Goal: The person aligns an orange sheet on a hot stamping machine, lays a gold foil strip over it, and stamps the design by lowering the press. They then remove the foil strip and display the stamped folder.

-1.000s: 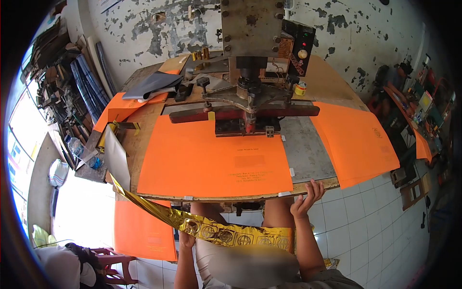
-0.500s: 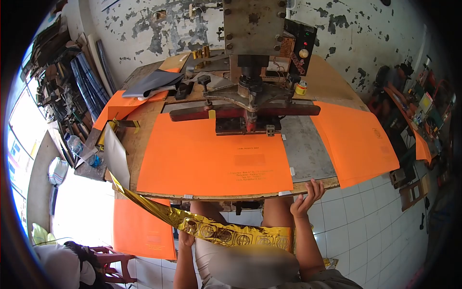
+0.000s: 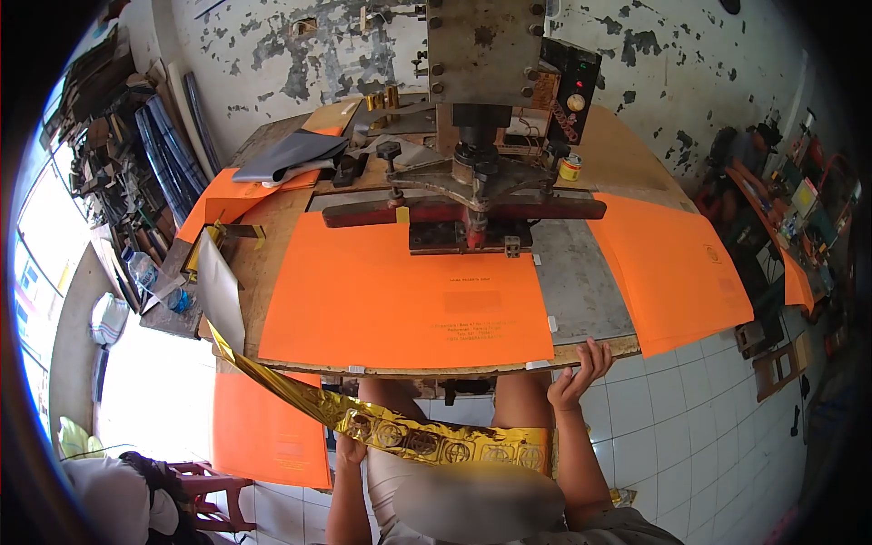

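My right hand (image 3: 579,374) rests at the front edge of the worktable (image 3: 436,370), fingers raised and a little apart, holding nothing. My left hand (image 3: 351,450) is low in front of my lap, beside a long strip of gold foil (image 3: 427,438). The foil covers its fingers, so its grip cannot be made out. Round stamped marks run along the strip, which slants up to the left. On the table lies an orange printed sheet (image 3: 381,300), partly under the head of a hot stamping press (image 3: 463,238). The press head sits above the sheet's back edge.
To the right hangs a stack of orange sheets (image 3: 677,272) over the table edge. Another orange sheet (image 3: 272,436) lies lower left, by a red stool (image 3: 213,495). A small yellow can (image 3: 569,167) stands behind the press. A person (image 3: 749,150) is at the far right.
Almost nothing differs. The view has shifted very slightly; both hands, the foil and the orange sheets keep their places.
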{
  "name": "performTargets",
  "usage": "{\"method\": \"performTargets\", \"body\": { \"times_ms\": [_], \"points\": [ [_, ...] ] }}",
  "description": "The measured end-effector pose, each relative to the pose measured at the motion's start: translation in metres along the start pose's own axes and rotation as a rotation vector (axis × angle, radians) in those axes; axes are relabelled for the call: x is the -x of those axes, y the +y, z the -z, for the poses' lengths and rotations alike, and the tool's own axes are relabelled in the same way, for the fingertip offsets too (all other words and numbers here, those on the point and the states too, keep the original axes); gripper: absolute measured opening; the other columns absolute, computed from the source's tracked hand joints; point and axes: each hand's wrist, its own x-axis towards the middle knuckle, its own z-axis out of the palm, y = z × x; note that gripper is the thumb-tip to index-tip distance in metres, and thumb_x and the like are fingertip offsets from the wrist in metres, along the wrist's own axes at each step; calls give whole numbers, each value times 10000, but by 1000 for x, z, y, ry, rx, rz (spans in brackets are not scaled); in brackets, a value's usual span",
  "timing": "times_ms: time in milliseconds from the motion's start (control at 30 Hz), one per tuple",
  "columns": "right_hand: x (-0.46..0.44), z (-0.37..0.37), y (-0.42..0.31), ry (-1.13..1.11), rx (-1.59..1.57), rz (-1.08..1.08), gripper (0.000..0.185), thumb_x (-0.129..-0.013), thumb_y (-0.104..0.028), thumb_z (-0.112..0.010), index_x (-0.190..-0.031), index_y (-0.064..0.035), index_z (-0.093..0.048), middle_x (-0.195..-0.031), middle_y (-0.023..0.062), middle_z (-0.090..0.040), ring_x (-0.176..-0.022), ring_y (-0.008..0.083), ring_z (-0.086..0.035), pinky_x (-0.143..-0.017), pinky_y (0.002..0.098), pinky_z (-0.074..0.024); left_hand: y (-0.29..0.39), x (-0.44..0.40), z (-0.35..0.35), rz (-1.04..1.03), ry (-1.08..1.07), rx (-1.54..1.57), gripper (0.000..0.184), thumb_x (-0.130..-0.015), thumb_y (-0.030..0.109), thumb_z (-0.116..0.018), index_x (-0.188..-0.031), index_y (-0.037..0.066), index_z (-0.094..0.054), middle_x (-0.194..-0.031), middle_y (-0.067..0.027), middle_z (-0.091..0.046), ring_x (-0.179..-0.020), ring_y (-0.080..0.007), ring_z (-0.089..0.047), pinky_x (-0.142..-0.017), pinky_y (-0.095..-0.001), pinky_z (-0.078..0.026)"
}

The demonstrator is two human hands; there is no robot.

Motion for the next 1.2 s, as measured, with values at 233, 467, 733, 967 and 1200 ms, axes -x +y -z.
{"method": "performTargets", "body": {
  "times_ms": [233, 467, 733, 967, 1200],
  "points": [
    [0, -1, 0, 7, -1, 4, 433, -1103, -352, -353, -1321, -32, -548, -1441, 179, -512, -1444, 430, -363, -1197, 622, -209, -1, -1, 3, -22, 30, -66, 446, -1100, 340, -486, -1387, 10, -574, -1413, -155, -618, -1277, -308, -602, -1116, -466, -495],
    [1, 1, -1, -11, 7, -8, 430, -1102, -349, -353, -1333, -39, -542, -1451, 173, -505, -1447, 427, -362, -1203, 618, -192, 0, 0, 5, -10, 32, -23, 423, -1100, 313, -486, -1371, 2, -581, -1403, -163, -623, -1268, -310, -607, -1113, -470, -497],
    [0, 1, -1, -14, 12, -1, 429, -1097, -345, -366, -1340, -35, -539, -1448, 177, -509, -1436, 438, -367, -1191, 626, -208, 1, 0, 5, 7, 32, 39, 429, -1103, 317, -477, -1372, 0, -581, -1402, -162, -624, -1269, -315, -607, -1118, -480, -492],
    [0, 1, 0, -13, 2, 2, 431, -1095, -341, -370, -1345, -33, -537, -1453, 179, -506, -1441, 440, -362, -1192, 624, -210, 0, 0, -7, 1, 30, 0, 451, -1103, 352, -476, -1365, 2, -587, -1385, -157, -637, -1262, -309, -614, -1121, -477, -490],
    [0, 3, -1, -28, 6, -10, 429, -1095, -338, -369, -1351, -38, -536, -1468, 166, -498, -1458, 430, -350, -1210, 616, -172, 1, -1, -1, 9, 53, -3, 437, -1101, 353, -477, -1354, 18, -598, -1370, -140, -647, -1252, -301, -618, -1110, -464, -497]
  ]
}}
